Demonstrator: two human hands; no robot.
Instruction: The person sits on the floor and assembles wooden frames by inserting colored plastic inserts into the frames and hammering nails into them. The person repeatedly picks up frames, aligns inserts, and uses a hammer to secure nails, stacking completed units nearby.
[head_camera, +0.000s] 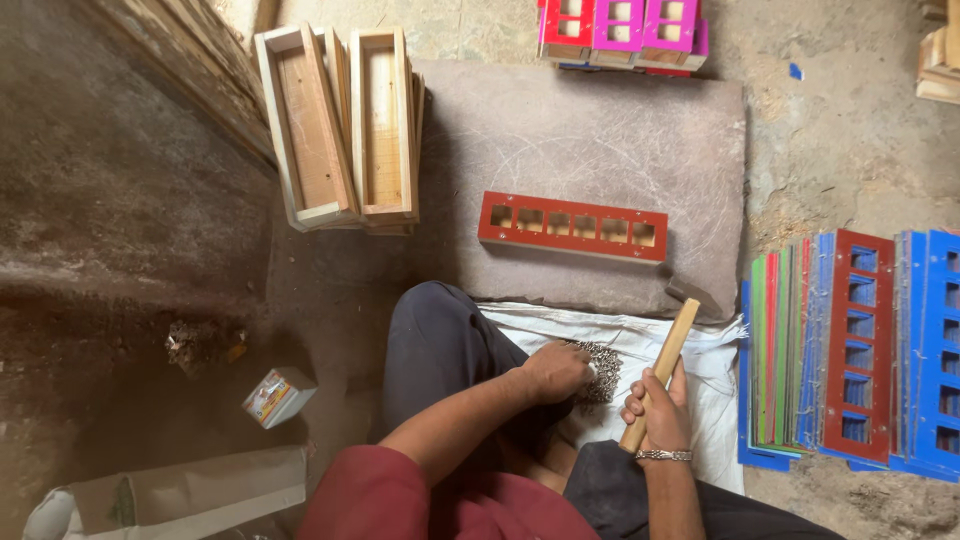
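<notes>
Left hand (556, 372) curled, fingers pinched down into nail pile (598, 372), touching it; how much it grips, can't tell. Right hand (660, 412) closed tight round hammer (660, 374) handle, low on the shaft, bracelet at the wrist. Handle tilts up toward 1 o'clock; head lies dark at slab edge, partly in shadow.

Nail pile sits on white sack (640, 345), between the two hands, just beside the left knee. Red frame (572, 227) lies flat on stone slab (600, 130), at 12 o'clock from the hands, apart from them, long side running left-right, slightly tilted. Slab bare around the frame, open room above and to both sides. Sack laps over the slab's near edge.

Wooden boxes (340, 125) at 10 o'clock, stacked on edge, open faces up, touching slab's left edge. Pink and red frames (620, 30) at 12 o'clock past slab's far edge. Stacked panels (850, 350) at 3 o'clock, on edge, blue, green, red, just beside the sack. Small carton (278, 396) at 9 o'clock on dirt floor, boxy, multicoloured label, tilted. Paper bag (180, 495) at 8 o'clock, pale brown, lying flat.
</notes>
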